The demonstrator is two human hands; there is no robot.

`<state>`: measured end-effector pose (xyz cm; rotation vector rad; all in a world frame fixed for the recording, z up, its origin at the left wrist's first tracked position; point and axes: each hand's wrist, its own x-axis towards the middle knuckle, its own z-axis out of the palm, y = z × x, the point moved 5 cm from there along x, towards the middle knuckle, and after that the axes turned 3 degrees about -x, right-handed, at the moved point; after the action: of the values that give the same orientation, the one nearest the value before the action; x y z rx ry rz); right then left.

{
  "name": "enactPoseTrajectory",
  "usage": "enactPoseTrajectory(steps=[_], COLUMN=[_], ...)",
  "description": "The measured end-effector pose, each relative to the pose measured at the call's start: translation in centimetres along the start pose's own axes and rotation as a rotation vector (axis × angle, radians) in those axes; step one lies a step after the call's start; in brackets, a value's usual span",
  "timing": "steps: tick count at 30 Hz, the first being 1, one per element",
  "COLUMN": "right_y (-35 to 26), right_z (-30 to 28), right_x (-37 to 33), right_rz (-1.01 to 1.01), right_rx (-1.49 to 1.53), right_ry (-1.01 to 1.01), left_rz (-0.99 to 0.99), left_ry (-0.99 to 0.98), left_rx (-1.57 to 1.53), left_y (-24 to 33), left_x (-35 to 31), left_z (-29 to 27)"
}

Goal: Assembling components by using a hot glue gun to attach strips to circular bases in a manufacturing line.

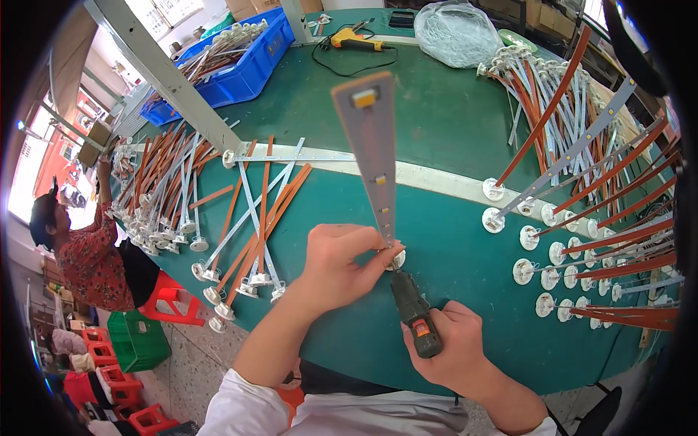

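My left hand pinches the lower end of an LED strip, a long thin board with small yellow LEDs that stands nearly upright. At the strip's foot is a small white round base, partly hidden by my fingers. My right hand is wrapped round a dark green electric screwdriver with a red switch. Its tip points at the white base, close to my left fingertips; I cannot tell whether they touch.
Several finished-looking strips with round bases stand on the right of the green table. Loose strips lie on the left. Farther back are a blue crate, a yellow pistol-shaped tool and a plastic bag. A co-worker sits at left.
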<state>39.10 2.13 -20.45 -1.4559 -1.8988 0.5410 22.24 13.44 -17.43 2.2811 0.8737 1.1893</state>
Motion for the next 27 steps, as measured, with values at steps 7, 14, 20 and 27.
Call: enactPoseTrajectory(steps=[7,14,20,27], right_y=[-0.2,0.1,0.3,-0.1], right_z=[-0.3,-0.2,0.0,-0.4], right_x=[0.1,0.1,0.1,0.2], right_rz=[-0.010,-0.001,0.015,-0.003], right_rx=[0.038,0.053,0.046,0.059], right_ry=[-0.002,0.022,0.003,-0.001], left_rz=[0.023,0.030,-0.012,-0.088], left_ry=[0.069,0.058,0.001,-0.265], left_rx=[-0.060,-0.066,-0.137,-0.258], left_y=[0.2,0.0,0.0,-0.9], left_x=[0.4,0.3,0.5,0.8], left_z=[0.0,0.0,-0.1,0.0])
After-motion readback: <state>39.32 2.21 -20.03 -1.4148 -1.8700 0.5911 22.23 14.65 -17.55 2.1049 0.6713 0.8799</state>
